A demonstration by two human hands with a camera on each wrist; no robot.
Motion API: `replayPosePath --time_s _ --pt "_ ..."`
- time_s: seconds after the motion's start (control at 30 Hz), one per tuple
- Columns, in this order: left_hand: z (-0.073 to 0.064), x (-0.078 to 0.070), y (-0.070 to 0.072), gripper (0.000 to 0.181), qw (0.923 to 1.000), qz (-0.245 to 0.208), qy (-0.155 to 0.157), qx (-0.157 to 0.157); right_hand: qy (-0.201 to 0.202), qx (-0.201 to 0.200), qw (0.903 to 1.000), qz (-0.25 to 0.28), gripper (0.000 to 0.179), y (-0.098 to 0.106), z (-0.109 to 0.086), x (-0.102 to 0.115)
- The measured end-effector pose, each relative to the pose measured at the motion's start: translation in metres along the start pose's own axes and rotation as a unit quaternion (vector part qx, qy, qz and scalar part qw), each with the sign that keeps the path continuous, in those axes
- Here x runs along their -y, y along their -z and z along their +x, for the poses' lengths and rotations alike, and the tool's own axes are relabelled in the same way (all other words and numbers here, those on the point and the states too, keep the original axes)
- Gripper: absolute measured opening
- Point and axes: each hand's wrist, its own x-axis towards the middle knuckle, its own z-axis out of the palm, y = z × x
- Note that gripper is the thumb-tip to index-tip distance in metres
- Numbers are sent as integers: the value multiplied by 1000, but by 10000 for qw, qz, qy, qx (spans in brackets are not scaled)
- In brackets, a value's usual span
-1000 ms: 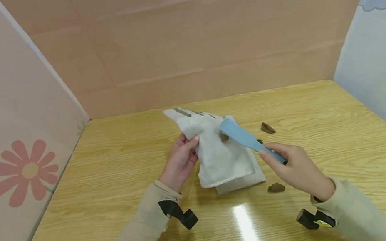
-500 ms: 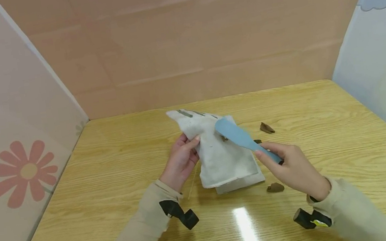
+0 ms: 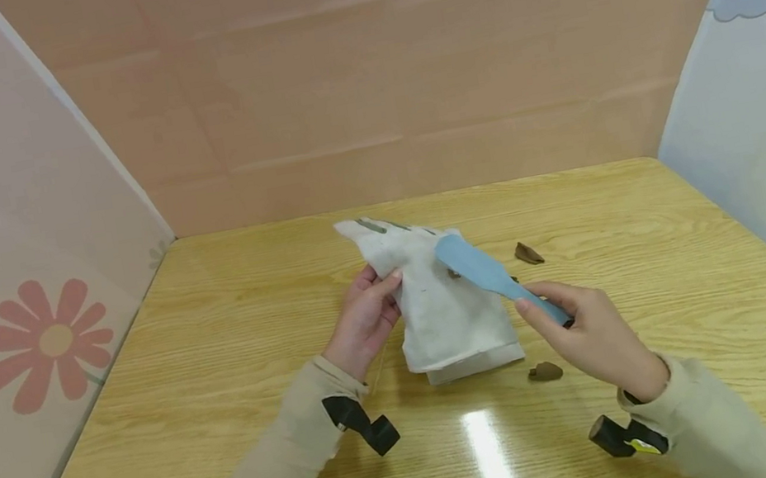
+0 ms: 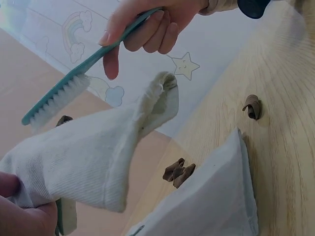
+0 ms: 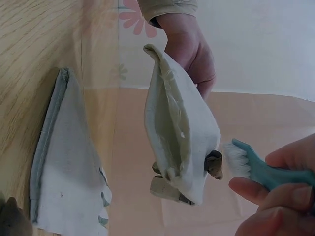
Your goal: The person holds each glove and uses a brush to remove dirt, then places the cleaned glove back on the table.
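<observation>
My left hand (image 3: pixel 365 314) grips a white cloth glove (image 3: pixel 444 321), holding it by its left side with the thumb on top. In the right wrist view, the glove's cuff (image 5: pixel 170 123) gapes toward the camera. A brown curled, bark-like piece (image 5: pixel 214 164) sits on its side. My right hand (image 3: pixel 588 328) grips the blue handle of a brush (image 3: pixel 473 265), held over the glove. Its white bristles (image 4: pixel 61 98) face the glove in the left wrist view, close to that brown piece. A second white glove (image 5: pixel 69 162) lies on the table below.
Brown curled pieces lie on the wooden table (image 3: pixel 229 313): one piece (image 3: pixel 528 253) behind the brush and another piece (image 3: pixel 545 371) in front of my right hand. An orange-brown panel (image 3: pixel 360 92) stands along the back, with printed panels at both sides.
The brush shifts slightly left, then back right over the glove. My left hand and the held glove drift a little to the right, covering more of the glove on the table.
</observation>
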Motion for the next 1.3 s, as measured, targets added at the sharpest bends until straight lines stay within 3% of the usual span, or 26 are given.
replayPosePath --time_s 0.23,0.5,0.73,0.93,1.3 --pt "2 2 -2 38 10000 -26 -28 -65 -163 37 9997 -189 27 4 -2 -6" --pt "2 3 -1 38 10000 -32 -8 -67 -416 -382 9952 -796 30 22 -3 -7" --pt "2 5 -2 37 9999 -32 78 -133 -157 -274 9983 -499 22 16 -3 -3" --pt "2 5 -2 38 9998 7 136 -127 198 95 9993 -313 18 4 -1 -2" --pt "2 -5 6 36 9994 102 -21 -319 -157 36 9988 -473 25 6 -1 -7"
